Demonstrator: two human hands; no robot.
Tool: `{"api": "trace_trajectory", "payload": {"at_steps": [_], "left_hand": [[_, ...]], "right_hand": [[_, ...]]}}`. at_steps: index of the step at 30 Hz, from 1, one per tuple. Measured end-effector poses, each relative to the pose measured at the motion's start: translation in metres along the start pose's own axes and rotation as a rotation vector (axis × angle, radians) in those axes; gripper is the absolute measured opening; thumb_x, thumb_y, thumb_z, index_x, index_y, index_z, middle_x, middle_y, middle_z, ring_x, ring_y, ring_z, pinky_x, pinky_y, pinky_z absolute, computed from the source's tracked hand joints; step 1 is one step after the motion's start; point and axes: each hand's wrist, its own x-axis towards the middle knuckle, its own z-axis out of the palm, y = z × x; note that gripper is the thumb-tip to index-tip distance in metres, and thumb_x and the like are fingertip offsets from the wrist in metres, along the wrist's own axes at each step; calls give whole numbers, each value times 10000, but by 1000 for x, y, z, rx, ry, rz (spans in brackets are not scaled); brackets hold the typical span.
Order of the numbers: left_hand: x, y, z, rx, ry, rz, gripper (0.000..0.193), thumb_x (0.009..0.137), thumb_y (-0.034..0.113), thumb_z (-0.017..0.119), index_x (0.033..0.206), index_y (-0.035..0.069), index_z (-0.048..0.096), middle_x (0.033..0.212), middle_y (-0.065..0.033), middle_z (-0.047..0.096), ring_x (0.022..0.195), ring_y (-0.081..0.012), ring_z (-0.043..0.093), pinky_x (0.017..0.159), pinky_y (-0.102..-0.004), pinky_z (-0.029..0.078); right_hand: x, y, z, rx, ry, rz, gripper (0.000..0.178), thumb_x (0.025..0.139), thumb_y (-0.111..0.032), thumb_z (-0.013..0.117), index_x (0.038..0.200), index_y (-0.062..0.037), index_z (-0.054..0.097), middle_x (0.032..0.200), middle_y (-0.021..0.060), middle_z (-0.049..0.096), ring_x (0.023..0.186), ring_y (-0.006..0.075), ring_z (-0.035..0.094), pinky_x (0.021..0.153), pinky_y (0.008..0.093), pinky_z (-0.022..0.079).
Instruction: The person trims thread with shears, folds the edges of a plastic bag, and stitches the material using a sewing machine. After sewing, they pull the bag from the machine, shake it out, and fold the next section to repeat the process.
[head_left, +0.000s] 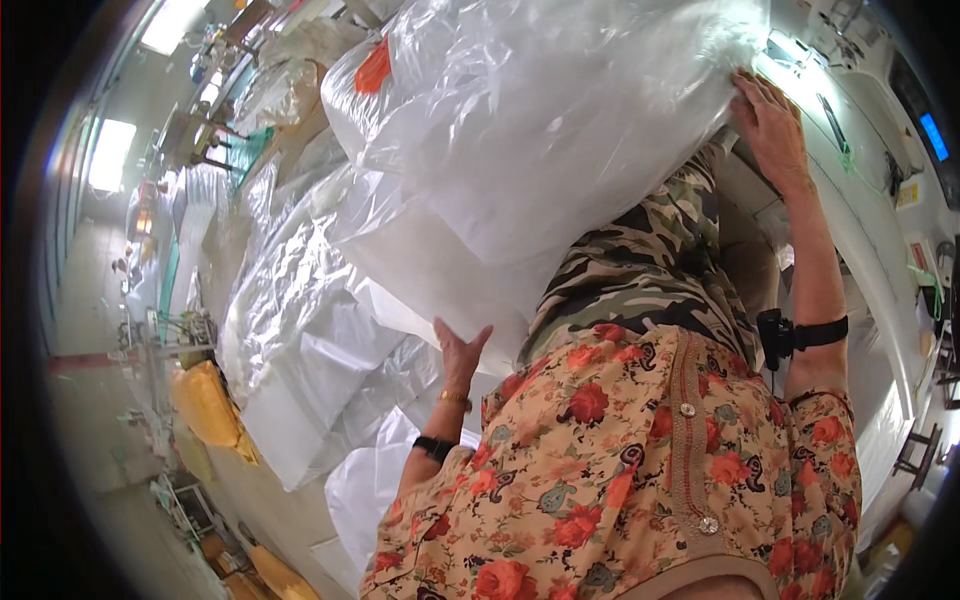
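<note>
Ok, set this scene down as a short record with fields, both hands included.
left hand: fingers spread, near the translucent plastic sheeting; contact unclear
right hand: at the sheeting's right edge; grip unclear
clothing: floral shirt, camouflage-pattern cloth
left side: crumpled plastic, yellow item
far right: lit blue display

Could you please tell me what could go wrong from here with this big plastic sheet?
The right hand is at the edge of the translucent plastic sheet, near the lit lamp of the white machine; sheet or fingers might catch there.

The left hand is open, fingers spread, so the sheet could slip on that side.

The loose plastic heap might tangle with it.
</note>
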Motion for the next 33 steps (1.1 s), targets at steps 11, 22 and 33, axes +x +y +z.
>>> {"api": "trace_trajectory", "payload": {"at_steps": [11, 22, 33], "left_hand": [[67, -21, 97, -423, 6, -176, 355, 755, 332, 716, 801, -19, 692, 766, -183, 668, 722, -322, 634, 717, -404, 487], [66, 132, -12, 410, -273, 596, 733, 749, 184, 744, 1355, 61, 351, 1369, -180, 415, 924, -382, 627, 709, -450, 521], [70, 53, -80, 397, -142, 792, 245, 731, 15, 471, 791, 148, 668, 872, -99, 615, 760, -307, 610, 663, -405, 505]], "right_hand": [[6, 3, -6, -5, 5, -21, 367, 928, -272, 517, 1258, -116, 551, 1298, 60, 554, 1230, 239, 477, 1021, 406, 349], [-5, 0, -24, -38, -48, 61, 362, 937, -301, 497, 1229, -92, 545, 1293, 94, 547, 1233, 264, 477, 1040, 432, 349], [-3, -8, -39, 110, -86, 132, 450, 947, -361, 477, 1283, -62, 488, 1337, 111, 510, 1283, 245, 436, 1087, 424, 301]]}}
